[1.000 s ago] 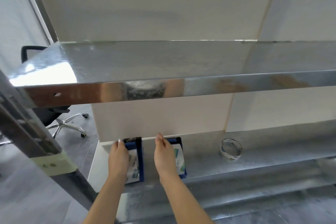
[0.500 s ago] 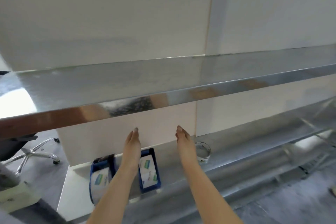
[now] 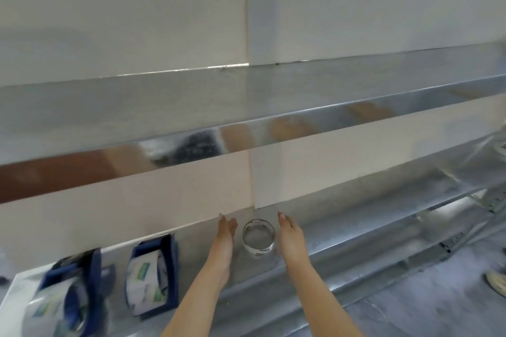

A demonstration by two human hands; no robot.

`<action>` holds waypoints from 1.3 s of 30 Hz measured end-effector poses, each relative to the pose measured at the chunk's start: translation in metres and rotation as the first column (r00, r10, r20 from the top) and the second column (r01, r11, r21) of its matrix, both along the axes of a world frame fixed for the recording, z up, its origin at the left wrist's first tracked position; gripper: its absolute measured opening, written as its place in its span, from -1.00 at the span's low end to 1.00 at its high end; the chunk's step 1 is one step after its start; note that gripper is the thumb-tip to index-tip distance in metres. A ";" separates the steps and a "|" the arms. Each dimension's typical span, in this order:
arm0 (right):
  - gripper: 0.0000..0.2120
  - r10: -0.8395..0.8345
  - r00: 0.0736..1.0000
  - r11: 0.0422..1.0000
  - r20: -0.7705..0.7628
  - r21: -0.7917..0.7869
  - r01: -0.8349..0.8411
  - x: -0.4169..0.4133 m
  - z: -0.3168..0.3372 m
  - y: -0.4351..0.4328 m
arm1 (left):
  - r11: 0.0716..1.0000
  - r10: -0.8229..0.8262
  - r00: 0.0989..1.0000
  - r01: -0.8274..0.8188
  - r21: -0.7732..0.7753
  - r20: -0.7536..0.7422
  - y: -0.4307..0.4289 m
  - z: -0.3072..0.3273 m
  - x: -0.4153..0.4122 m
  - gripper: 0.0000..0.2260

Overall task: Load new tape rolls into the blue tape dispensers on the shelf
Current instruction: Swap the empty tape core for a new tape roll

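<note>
Two blue tape dispensers lie on the lower metal shelf (image 3: 342,230): one (image 3: 69,290) at the far left, blurred, and one (image 3: 152,273) to its right, each with a white printed roll in it. A thin, nearly used-up tape ring (image 3: 258,238) stands on the shelf right of them. My left hand (image 3: 226,235) is just left of the ring and my right hand (image 3: 291,235) just right of it, both with fingers stretched out and nothing in them. Neither hand touches the ring.
A shiny upper metal shelf (image 3: 273,107) juts out above the hands, with a white wall panel behind. Lower shelf rails run off to the right. A shoe (image 3: 495,283) shows on the grey floor at the right edge.
Both hands have left the two dispensers and moved right along the shelf to either side of the tape ring. The view has swung right as well.
</note>
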State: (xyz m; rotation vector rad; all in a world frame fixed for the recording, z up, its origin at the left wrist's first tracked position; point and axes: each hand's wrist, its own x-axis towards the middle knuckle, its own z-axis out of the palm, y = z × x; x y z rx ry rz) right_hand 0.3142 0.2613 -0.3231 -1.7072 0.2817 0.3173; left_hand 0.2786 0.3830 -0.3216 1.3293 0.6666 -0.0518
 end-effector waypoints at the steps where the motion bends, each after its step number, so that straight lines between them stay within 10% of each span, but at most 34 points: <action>1: -0.60 0.029 1.000 1.000 -0.005 -0.012 -0.029 0.007 -0.008 -0.004 | 1.000 0.021 1.000 -0.021 -0.001 -0.011 -0.006 -0.007 0.007 -0.43; 8: -0.54 0.209 0.974 0.977 -0.083 -0.013 -0.211 0.023 -0.047 -0.007 | 0.987 0.149 0.989 -0.150 -0.062 -0.020 -0.036 -0.030 0.033 -0.52; 18: -0.55 0.001 1.000 0.974 -0.012 0.225 0.001 0.042 -0.010 -0.019 | 0.970 0.202 0.976 -0.187 -0.153 0.086 -0.047 0.016 0.058 -0.57; 39: -0.60 -0.408 0.883 0.907 0.234 0.217 0.362 0.045 0.082 -0.351 | 0.896 -0.366 0.890 0.416 -0.154 0.271 -0.369 0.109 0.099 -0.53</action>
